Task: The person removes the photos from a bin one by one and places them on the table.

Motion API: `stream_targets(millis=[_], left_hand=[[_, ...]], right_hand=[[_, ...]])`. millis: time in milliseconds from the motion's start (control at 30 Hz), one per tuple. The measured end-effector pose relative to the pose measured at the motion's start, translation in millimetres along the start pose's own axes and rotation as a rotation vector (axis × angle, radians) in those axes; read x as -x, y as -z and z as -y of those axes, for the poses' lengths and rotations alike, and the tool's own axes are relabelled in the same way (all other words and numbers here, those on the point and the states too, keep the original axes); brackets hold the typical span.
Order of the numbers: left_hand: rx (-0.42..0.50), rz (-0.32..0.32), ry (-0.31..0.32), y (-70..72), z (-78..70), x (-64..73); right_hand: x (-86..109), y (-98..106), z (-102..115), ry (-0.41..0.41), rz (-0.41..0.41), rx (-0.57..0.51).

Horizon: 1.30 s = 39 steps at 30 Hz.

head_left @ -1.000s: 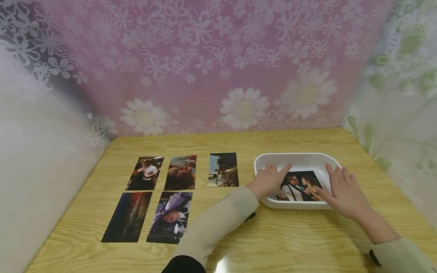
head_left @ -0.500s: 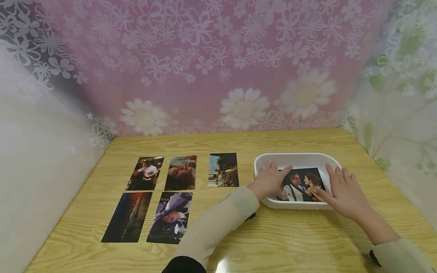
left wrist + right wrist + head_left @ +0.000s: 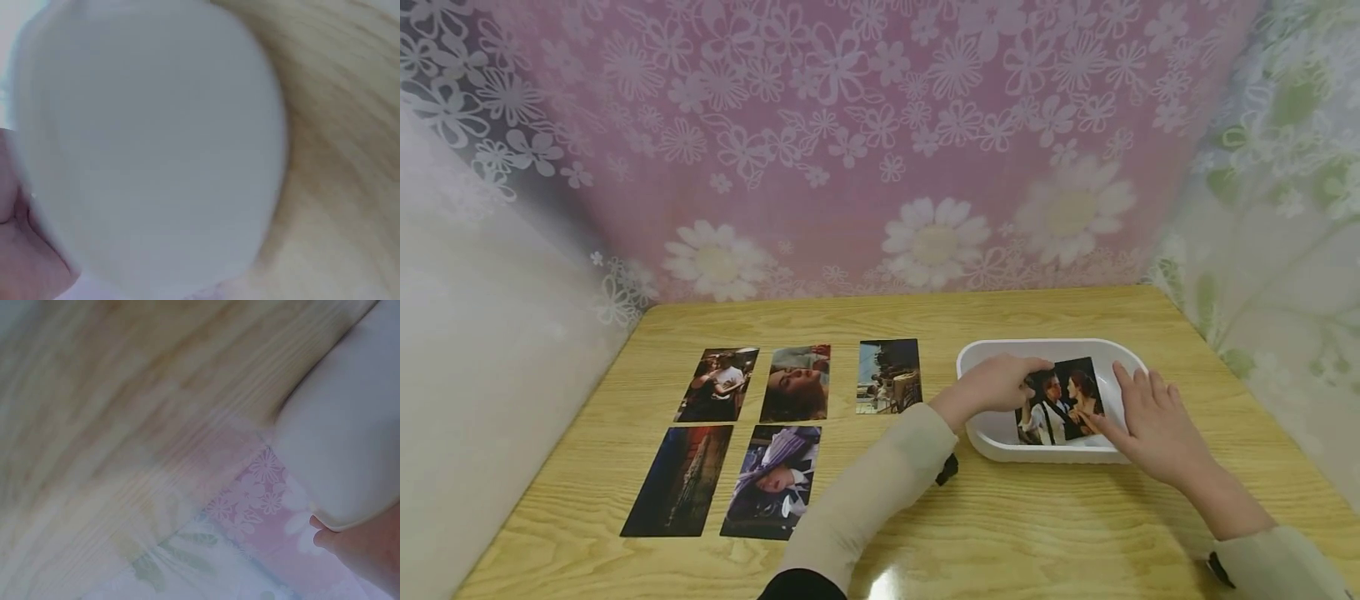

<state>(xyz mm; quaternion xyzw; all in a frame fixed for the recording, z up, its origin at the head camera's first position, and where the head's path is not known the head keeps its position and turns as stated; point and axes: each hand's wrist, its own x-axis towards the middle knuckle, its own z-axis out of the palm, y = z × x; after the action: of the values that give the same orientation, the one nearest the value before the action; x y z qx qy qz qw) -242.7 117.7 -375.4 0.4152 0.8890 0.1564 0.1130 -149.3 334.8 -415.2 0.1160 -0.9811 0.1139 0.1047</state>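
In the head view, a white plastic tray (image 3: 1078, 456) stands at the right of the table. Inside it, a photo (image 3: 1063, 404) of a couple against a dark background is tipped up at a slant. My left hand (image 3: 992, 389) reaches over the tray's left rim and pinches the photo at its left edge. At the right rim, my right hand (image 3: 1165, 433) rests with fairly straight fingers, its thumb reaching inward close to the photo. Both wrist views show the blurred outer wall of the tray, with part of a hand at its rim.
Several photos lie on the wooden table (image 3: 1000, 533) to the left: a dancing couple (image 3: 718, 383), a face (image 3: 797, 383), a deck scene (image 3: 889, 377), a dark ship (image 3: 681, 479) and a purple hat (image 3: 775, 479). Flowered cloth (image 3: 820, 167) hangs behind.
My left hand has moved from the tray's left side to the photo and now pinches it. The photo has shifted left and tilted up. My right hand has stayed at the rim.
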Motion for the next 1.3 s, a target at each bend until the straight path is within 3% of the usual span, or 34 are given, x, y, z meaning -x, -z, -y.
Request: stream_targets(millis=[100,300,433,533,767,933,1067,1300], left_hand=[[0.098,-0.043,-0.002,9.6,1.9,8.4],[0.433,-0.120,0.082,18.2,14.1,33.8],[0.613,-0.170,0.123,21.3,25.6,62.3],[0.691,-0.212,0.154,22.1,33.0,93.5],[0.750,-0.274,0.238,10.0,43.5,174.5],[0.730,-0.276,0.289,-11.3,51.3,218.7],[0.679,-0.230,0.339,-23.7,56.4,236.1],[0.567,-0.073,0.370,-32.0,64.8,243.8]], right_hand=[[-0.1,-1,0,0.000,0.006,-0.010],[0.0,-2,1,-0.011,0.023,-0.010],[-0.3,-2,3,-0.019,0.037,-0.016],[-0.6,-1,3,-0.016,0.044,-0.027],[-0.7,3,3,0.002,0.023,-0.034],[-1.0,1,2,0.001,0.031,-0.029],[-0.8,1,1,-0.003,0.033,-0.023],[-0.6,2,1,-0.005,0.032,-0.028]])
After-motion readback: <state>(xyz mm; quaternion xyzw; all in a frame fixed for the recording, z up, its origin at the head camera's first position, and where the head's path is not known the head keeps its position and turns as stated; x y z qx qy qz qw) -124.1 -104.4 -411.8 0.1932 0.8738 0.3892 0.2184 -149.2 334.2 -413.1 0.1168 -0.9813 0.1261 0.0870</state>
